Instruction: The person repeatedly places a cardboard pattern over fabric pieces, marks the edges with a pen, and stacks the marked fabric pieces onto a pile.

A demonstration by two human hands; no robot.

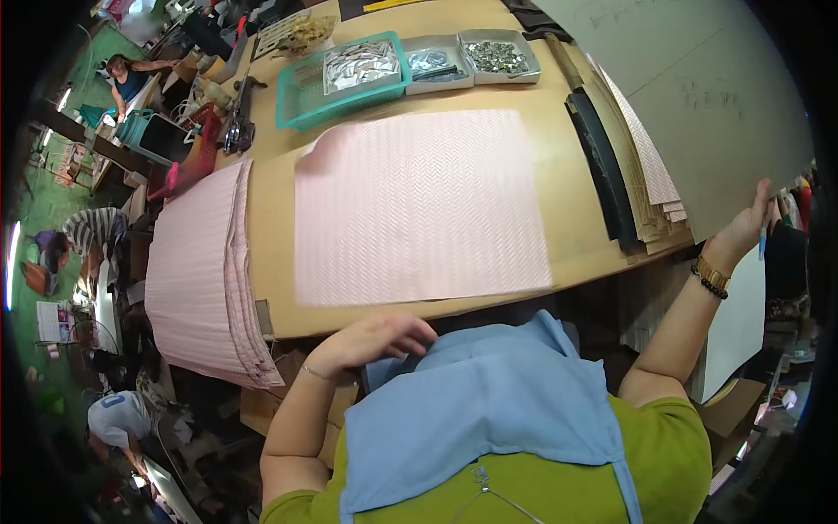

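A sheet of pale pink herringbone-patterned material [428,210] lies on the table, its upper left corner curled up. My right hand [742,231], raised at the far right, grips the edge of a large grey board [690,105] with faint handwriting on it. A thin blue-and-white object like a pen [762,243] shows beside that hand; whether the fingers hold it I cannot tell. In front of the blue apron [480,384], my left hand [384,339] hovers near the sheet's lower edge, fingers loosely bent and apart, with nothing visible in them.
A stack of pink sheets [196,271] hangs over the table's left edge. At the back are a teal basket [297,105] and a box of small metal pieces [497,58]. Brown and dark sheets [602,166] lie at right. Other people work at far left.
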